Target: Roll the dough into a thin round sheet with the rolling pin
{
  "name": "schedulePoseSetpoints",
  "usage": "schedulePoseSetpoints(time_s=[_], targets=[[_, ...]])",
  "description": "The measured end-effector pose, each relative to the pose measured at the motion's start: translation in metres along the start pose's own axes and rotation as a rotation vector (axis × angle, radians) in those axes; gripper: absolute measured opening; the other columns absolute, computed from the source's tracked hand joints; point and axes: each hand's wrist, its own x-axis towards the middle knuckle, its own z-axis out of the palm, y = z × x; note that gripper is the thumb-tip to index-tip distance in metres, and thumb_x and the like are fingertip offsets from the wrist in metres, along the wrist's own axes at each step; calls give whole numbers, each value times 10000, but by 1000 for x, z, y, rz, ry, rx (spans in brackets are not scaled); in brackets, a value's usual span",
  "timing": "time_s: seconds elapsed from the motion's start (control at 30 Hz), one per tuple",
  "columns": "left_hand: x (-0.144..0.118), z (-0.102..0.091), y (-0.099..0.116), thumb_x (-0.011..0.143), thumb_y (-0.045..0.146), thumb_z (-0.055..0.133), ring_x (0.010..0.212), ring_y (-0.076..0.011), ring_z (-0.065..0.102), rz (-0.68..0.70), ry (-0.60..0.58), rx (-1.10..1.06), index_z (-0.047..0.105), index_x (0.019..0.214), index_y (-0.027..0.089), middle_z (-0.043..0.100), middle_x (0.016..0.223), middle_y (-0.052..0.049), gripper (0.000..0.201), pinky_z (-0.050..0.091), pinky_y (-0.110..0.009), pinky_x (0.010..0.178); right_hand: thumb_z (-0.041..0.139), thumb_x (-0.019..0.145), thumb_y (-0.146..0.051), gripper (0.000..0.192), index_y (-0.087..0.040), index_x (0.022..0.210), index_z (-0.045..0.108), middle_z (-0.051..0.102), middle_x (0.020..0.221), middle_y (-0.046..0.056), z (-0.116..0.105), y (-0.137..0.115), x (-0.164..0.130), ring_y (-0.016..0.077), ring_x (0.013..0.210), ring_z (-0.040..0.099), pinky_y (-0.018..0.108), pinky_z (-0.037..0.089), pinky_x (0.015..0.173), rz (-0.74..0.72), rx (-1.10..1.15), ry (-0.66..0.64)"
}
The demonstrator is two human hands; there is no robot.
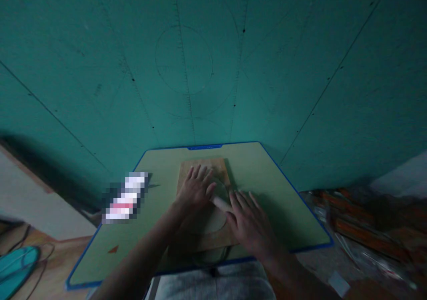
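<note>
A wooden board [218, 166] lies on a small green table with a blue rim [276, 180]. A thin round of dough [213, 222] rests flat on the board. Across it lies a pale rolling pin [220, 202], slanted from upper left to lower right. My left hand [196, 188] lies flat, fingers spread, on the pin's left end. My right hand [248, 220] presses palm down on its right end. Both forearms reach in from the bottom edge.
A blurred white and pink packet [125, 197] lies at the table's left side. A green wall [213, 59] stands right behind the table. Orange clutter [360, 224] covers the floor at right. A teal object [16, 264] with cables sits at lower left.
</note>
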Motion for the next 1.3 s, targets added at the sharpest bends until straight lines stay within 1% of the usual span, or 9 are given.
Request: schedulePoseSetpoints(time_s=[0.13,0.27,0.43,0.57,0.7,0.8,0.9,1.13,1.3], targets=[[59,13,2,1033,442,370,1415,-311,430,45,-99,-94,570,1389,261,556,1475,-84,446,291,-576,1171,375,1043,-304,384,-132,1251,649,700,1250,178,1,35,25,294,1155,648,506,429,1077,75,-64,17],[105,31,6,1025,518,377,1356,-291,506,26,-108,-124,626,1309,240,614,1404,-105,469,396,-513,1107,363,1047,-273,348,-193,1033,702,757,1020,128,0,60,41,230,917,708,359,524,841,174,-98,-9],[130,31,15,1027,503,415,1314,-265,554,-42,-11,-113,639,1279,192,616,1390,-136,459,449,-427,1072,353,1046,-248,366,-197,969,707,761,894,111,-1,70,50,223,819,732,321,521,713,277,-130,-12],[93,14,11,1038,409,431,1313,-258,558,-41,23,-79,641,1275,191,616,1393,-134,385,443,-432,1082,364,1037,-254,357,-205,984,714,766,927,113,5,46,34,224,848,736,317,546,713,194,-64,36],[9,4,0,1043,319,394,1330,-299,534,-23,4,-52,695,1180,234,653,1347,-101,342,426,-538,1084,446,1002,-310,369,-166,1291,623,715,1230,148,16,2,-3,290,1120,680,422,556,923,107,22,88],[-48,7,-5,1040,377,402,1401,-336,452,9,96,20,622,1322,211,564,1455,-132,394,364,-587,1133,536,957,-367,557,-118,1452,481,580,1437,181,19,-21,-27,328,1309,558,483,480,1069,-13,32,139],[-64,10,-3,1019,475,439,1433,-377,399,-17,121,78,520,1433,143,508,1498,-185,537,372,-583,1129,578,935,-401,632,-119,1485,443,530,1488,181,15,-25,-33,337,1353,512,496,456,1097,-40,22,138],[37,6,13,1027,446,423,1444,-375,388,-88,-42,-78,587,1374,193,551,1466,-160,459,252,-643,1170,485,1006,-331,403,-139,1342,599,694,1245,168,5,26,21,305,1106,670,424,554,894,165,-14,-58],[87,2,6,1021,432,428,1475,-329,347,-130,-38,-174,541,1407,119,480,1522,-189,510,286,-511,1192,493,1007,-256,222,-227,1091,697,727,1082,96,11,61,27,242,961,700,341,551,795,57,47,-55]])
